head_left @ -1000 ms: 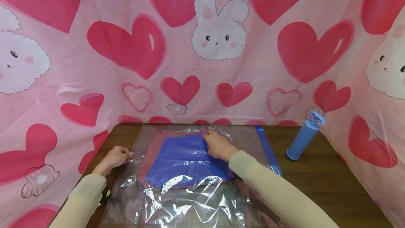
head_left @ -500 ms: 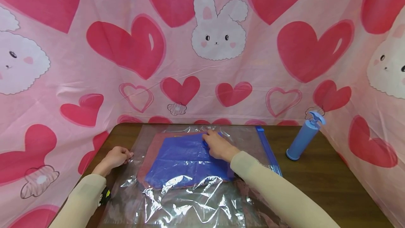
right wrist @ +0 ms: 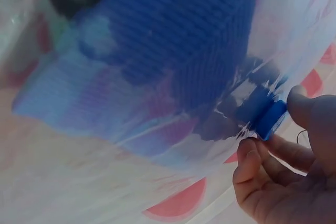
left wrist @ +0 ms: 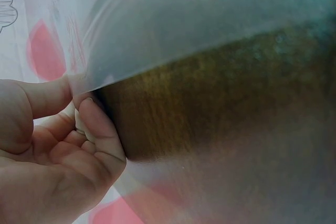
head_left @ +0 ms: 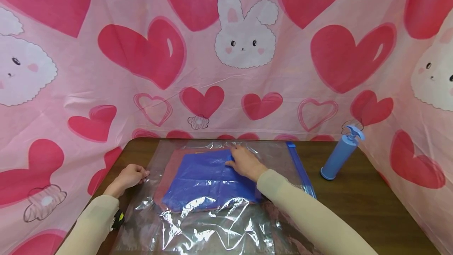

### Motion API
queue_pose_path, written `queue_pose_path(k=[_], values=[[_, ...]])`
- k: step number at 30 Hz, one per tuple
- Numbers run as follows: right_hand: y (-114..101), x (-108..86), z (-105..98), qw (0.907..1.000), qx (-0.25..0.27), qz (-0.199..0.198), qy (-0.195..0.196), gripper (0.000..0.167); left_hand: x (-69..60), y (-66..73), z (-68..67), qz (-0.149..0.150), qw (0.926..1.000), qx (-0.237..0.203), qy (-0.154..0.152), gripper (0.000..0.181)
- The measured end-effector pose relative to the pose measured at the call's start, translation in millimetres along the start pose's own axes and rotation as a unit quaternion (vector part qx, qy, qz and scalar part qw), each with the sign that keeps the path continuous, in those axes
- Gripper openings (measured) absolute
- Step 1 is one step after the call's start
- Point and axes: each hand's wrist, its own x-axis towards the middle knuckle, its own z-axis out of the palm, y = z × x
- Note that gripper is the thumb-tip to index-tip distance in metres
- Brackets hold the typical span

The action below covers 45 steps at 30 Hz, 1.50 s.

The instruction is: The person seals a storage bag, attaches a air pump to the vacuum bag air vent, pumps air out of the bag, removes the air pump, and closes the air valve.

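A large clear plastic bag (head_left: 212, 231) lies on the table with folded blue cloth (head_left: 205, 172) and reddish cloth (head_left: 169, 172) inside. At its left edge my left hand (head_left: 130, 175) pinches the clear film between thumb and fingers, as the left wrist view shows close up with the hand (left wrist: 63, 150). Over the blue cloth's upper right is my right hand (head_left: 245, 163), thumb and fingers spread around a small spot. In the right wrist view, thumb and fingertips of that hand (right wrist: 294, 166) hold a round blue valve cap (right wrist: 272, 120) on the film.
A blue hand pump (head_left: 337, 159) stands on the brown wooden table (head_left: 368, 204) to the right of the bag. The bag's blue zip strip (head_left: 300, 166) runs down its right side. Behind and beside the table hangs a pink curtain (head_left: 226, 78) with hearts and rabbits.
The right thumb has shifted away from the other fingers, and the blue piece seen by them earlier is no longer distinct in the head view. The left hand has stayed still.
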Motion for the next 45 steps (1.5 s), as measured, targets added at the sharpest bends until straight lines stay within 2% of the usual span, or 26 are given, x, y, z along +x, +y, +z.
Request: queue_pose_path(k=[4, 9, 13, 23, 31, 37, 45], values=[[3.1, -0.9, 1.0, 0.9993, -0.001, -0.029, 0.023, 0.027, 0.2, 1.3, 0.1, 0.002, 1.0, 0.002, 0.003, 0.028], [4.3, -1.6, 0.9, 0.9986, -0.001, -0.049, 0.02, 0.02, -0.6, 2.3, 0.3, 0.005, 1.0, 0.003, 0.004, 0.028], [3.4, -2.1, -0.5, 0.9988, -0.002, -0.049, 0.004, 0.016, -0.8, 1.6, 1.1, 0.003, 1.0, 0.002, 0.005, 0.028], [7.3, -3.5, -2.2, 0.9991, 0.011, -0.04, -0.005, 0.028, -0.3, -0.4, 1.0, 0.005, 1.0, -0.001, 0.003, 0.028], [10.3, -10.6, -2.6, 0.9988, 0.016, -0.045, 0.011, 0.028, -1.5, 0.5, 0.4, 0.004, 1.0, -0.002, 0.003, 0.028], [12.8, -14.5, -3.0, 0.9996, 0.014, -0.025, 0.002, 0.031, -1.8, -0.4, 0.3, 0.003, 1.0, -0.001, 0.001, 0.028], [19.6, -19.2, -8.3, 0.998, 0.058, 0.002, 0.027, 0.029, -2.7, 1.4, 0.5, 0.003, 1.0, 0.003, 0.004, 0.029]])
